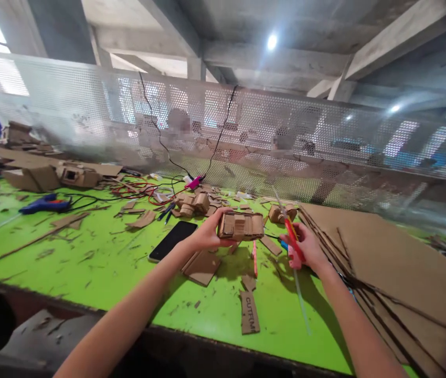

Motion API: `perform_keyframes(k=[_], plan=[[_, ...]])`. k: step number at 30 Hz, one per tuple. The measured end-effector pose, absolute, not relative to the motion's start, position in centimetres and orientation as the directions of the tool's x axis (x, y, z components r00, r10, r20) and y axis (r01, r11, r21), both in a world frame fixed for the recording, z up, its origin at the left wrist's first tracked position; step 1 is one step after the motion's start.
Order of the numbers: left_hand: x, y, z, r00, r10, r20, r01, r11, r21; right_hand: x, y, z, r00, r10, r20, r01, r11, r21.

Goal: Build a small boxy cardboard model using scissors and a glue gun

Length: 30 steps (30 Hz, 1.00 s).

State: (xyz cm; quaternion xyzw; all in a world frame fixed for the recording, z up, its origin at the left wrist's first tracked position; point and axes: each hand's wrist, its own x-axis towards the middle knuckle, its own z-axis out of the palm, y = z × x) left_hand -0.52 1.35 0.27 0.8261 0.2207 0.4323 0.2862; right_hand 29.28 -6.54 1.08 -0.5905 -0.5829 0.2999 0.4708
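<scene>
passing first, at far left, a blue glue gun [45,205] on the green table [89,286], well apart from both hands. comes next to a black phone [172,240], flat on the tabletop, just beyond the left forearm. then reaches the left hand [208,233], clasped around the left end of a small cardboard model [242,226], with one digit along the upper edge and another underneath. seems raised off the tabletop, judging by the dark shadow below. lies between the two hands, with a long axis roughly level and crosswise, the free right end toward the right hand; touches the left hand, therefore the nearer one, and stands a little apart from the right. below the model, shows a reddish pen-like stick [255,260] and, closer to the near edge, a lettered cardboard strip [250,315]. farther right, finds the right hand [308,247] wrapped around a red tool [294,237] with yellow and pink parts, tilted, the upper end leaning left toward the model's side; cannot tell whether one tool or two. beneath that grip, slants a translucent stick [301,302] toward the near edge. ends, beyond the right forearm, with thin brown sticks [353,281] over a broad cardboard sheet [407,252].
</scene>
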Motion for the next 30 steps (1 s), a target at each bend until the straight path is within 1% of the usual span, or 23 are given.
perform_keyframes(k=[1,3,5,7,8,11,14,15,17,21,24,30], plan=[[-0.7,1.4,0.4,0.570,0.615,0.545,0.100,-0.711,0.697,29.4,-6.8,1.5,0.105,0.973,0.205,0.347,0.157,-0.924],[-1.2,1.6,0.8,0.654,0.613,0.443,0.084,-0.641,0.763,29.6,-7.8,2.3,-0.027,0.982,0.188,0.322,0.186,-0.928],[-1.8,1.9,1.0,0.713,0.605,0.354,0.078,-0.570,0.818,29.9,-8.7,2.9,-0.231,0.964,0.134,0.359,0.212,-0.909],[-2.4,2.2,1.3,0.730,0.608,0.313,0.065,-0.517,0.854,30.0,-9.2,3.0,-0.332,0.939,0.088,0.446,0.238,-0.863],[-2.7,2.3,1.5,0.723,0.618,0.310,0.056,-0.499,0.865,30.1,-9.2,3.0,-0.351,0.933,0.077,0.480,0.250,-0.841],[-3.1,2.3,1.8,0.689,0.643,0.333,0.042,-0.494,0.868,29.7,-8.8,2.8,-0.368,0.928,0.053,0.591,0.277,-0.757],[-3.1,2.2,1.8,0.684,0.638,0.353,0.072,-0.540,0.839,29.1,-8.4,2.9,-0.351,0.936,-0.023,0.745,0.264,-0.613],[-3.1,2.2,1.8,0.696,0.627,0.351,0.079,-0.552,0.830,28.9,-8.4,2.8,-0.337,0.941,-0.042,0.780,0.254,-0.572],[-2.9,2.1,1.7,0.725,0.603,0.334,0.081,-0.556,0.827,28.6,-8.3,2.7,-0.322,0.945,-0.060,0.810,0.242,-0.535],[-2.7,2.1,1.5,0.755,0.570,0.325,0.070,-0.562,0.824,28.6,-8.0,2.1,-0.338,0.940,-0.048,0.810,0.264,-0.524],[-2.5,1.9,1.6,0.769,0.550,0.327,0.073,-0.583,0.809,28.6,-8.0,1.9,-0.334,0.942,-0.039,0.797,0.260,-0.545],[-2.4,1.6,1.6,0.795,0.535,0.285,0.077,-0.556,0.828,28.2,-8.1,2.2,-0.362,0.932,-0.031,0.771,0.280,-0.572]])
